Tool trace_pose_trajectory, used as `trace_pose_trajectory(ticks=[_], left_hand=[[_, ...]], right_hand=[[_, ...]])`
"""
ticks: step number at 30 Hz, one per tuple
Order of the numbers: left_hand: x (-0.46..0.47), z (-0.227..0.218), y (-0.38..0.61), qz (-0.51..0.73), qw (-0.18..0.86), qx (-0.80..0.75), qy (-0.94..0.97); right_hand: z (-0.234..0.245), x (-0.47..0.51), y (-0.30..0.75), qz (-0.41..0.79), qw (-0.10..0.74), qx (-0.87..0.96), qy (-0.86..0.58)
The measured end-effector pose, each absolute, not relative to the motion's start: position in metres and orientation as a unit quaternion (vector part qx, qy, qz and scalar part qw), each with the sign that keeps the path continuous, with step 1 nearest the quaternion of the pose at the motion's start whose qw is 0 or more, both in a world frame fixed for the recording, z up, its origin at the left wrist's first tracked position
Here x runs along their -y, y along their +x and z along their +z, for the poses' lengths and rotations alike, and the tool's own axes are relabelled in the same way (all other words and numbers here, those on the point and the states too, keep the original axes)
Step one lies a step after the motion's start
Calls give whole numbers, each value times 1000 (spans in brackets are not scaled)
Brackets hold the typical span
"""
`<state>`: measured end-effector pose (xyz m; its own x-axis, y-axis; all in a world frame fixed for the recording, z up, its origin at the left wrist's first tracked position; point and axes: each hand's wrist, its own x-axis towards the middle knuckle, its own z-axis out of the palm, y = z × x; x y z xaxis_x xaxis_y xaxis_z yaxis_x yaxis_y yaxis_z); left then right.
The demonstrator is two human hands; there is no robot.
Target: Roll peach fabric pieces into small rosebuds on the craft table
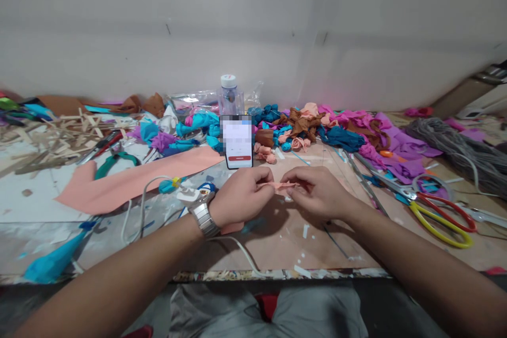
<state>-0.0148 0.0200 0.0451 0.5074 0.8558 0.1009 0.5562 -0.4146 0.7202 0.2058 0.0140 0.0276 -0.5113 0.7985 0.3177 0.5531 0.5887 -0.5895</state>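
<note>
My left hand, with a metal watch on its wrist, pinches one end of a small strip of peach crepe paper. The other end is between the fingers and thumb of my right hand. Stretched between both hands, the strip hangs just above the board, its ends hidden by my fingers. Another peach scrap lies partly under my left hand. A large peach crepe sheet is spread to the left. Behind my hands a phone stands upright, its screen partly blurred.
Heaped crepe pieces line the back, with a clear bottle behind them. Red-and-yellow-handled scissors lie at right, near grey cord. Green-handled pliers and wooden sticks are at left. A white cable crosses the front.
</note>
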Motion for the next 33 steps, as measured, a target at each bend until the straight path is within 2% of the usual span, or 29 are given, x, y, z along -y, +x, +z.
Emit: trace_pose_trajectory(ticks=[7,16,24,33], left_hand=[[-18,47,-13,212,296,-448,817],[-19,39,-13,219,239,-441,837],[-18,40,-12,208,242,-436,842],[-18,40,-12,210,242,-438,840]], right_hand=[[24,-14,206,178,264,855,-409],[26,-3,194,99,306,871,-371],[23,-7,196,114,266,864,-412],[24,-8,196,134,262,860,-417]])
